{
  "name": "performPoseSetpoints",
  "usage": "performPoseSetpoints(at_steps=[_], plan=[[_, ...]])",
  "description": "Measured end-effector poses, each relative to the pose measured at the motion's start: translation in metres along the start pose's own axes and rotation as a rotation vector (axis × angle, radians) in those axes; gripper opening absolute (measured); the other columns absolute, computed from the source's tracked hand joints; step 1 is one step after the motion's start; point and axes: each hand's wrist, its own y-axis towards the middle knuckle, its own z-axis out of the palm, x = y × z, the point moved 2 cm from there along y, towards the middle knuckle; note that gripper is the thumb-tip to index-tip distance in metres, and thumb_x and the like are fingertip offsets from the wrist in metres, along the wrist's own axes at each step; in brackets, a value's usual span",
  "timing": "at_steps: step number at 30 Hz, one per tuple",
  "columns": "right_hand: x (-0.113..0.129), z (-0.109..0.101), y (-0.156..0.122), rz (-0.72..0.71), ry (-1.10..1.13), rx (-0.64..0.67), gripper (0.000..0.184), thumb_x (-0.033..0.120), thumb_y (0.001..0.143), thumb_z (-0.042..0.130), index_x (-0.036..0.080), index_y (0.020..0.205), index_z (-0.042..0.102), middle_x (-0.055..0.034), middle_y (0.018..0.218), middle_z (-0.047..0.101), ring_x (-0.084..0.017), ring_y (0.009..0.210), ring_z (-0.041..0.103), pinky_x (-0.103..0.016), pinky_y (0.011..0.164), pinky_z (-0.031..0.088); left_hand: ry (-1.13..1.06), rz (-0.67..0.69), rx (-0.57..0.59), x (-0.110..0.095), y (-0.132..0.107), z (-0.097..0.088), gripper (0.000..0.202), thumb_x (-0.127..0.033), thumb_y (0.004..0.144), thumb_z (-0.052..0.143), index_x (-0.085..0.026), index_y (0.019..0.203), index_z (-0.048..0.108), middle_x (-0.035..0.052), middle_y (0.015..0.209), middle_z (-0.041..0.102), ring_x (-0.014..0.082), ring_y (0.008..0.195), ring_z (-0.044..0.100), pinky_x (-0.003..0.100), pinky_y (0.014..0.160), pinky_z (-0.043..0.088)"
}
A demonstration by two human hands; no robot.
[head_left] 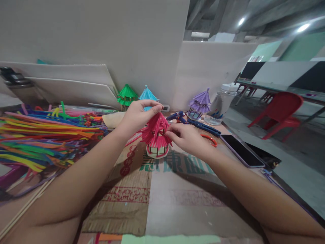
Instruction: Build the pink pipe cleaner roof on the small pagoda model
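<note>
The pagoda (155, 135), pinched at its top by the left hand (137, 115), its side by the right hand (187, 138), could be bent by hard squeezing

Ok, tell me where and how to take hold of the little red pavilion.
I'd grip the red pavilion by its pale base, from the near side: the rim shows clear below the fringed roof, whereas the posts look thin. The left hand is at the peak, the right hand at the roof's right side, so the front seems open.
</note>
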Motion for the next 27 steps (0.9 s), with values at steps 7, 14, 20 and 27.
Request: performPoseSetpoints(at_steps=[7,14,20,27], plan=[[-0.005,-0.012,-0.004,-0.075,0.028,-0.2,0.015,0.028,0.094,0.058,0.02,0.089,0.07,-0.0012,0.078,0.07,-0.014,0.067,0.059,-0.026,0.06,0.038,0.02,0.005,0.01,0.005,0.002,-0.001,0.034,-0.048,0.084,0.066,-0.016,0.091,0.076,0.0042,0.086,0.074,0.0163,0.077,0.064,0.023,0.068,0.048],[-0.004,-0.004,-0.007,-0.399,-0.115,-0.376,0.029,0.021,0.098,0.051,0.018,0.115,0.073,-0.0087,0.089,0.072,-0.019,0.081,0.065,-0.029,0.072,0.048,0.022,0.027,0.046,-0.001,0.0,-0.002,0.032,-0.046,0.086,0.065,-0.017,0.091,0.076,0.005,0.093,0.075,0.0184,0.083,0.066,0.024,0.067,0.048],[0.0,-0.008,-0.01,-0.409,-0.062,-0.405,0.026,0.021,0.098,0.051,0.015,0.112,0.072,-0.0088,0.092,0.073,-0.018,0.083,0.066,-0.029,0.072,0.048,-0.021,0.089,0.118,0.0,-0.001,-0.004,0.031,-0.046,0.088,0.065,-0.017,0.092,0.075,0.0056,0.102,0.075,0.0191,0.091,0.067,0.026,0.076,0.05],[0.0,-0.02,-0.006,-0.125,0.101,-0.357,0.014,0.026,0.094,0.058,0.018,0.1,0.067,-0.0033,0.083,0.072,-0.016,0.07,0.063,-0.028,0.063,0.043,-0.104,0.134,0.205,0.008,0.002,0.0,0.034,-0.049,0.089,0.065,-0.018,0.099,0.075,0.0074,0.108,0.075,0.0208,0.102,0.068,0.03,0.091,0.049]])
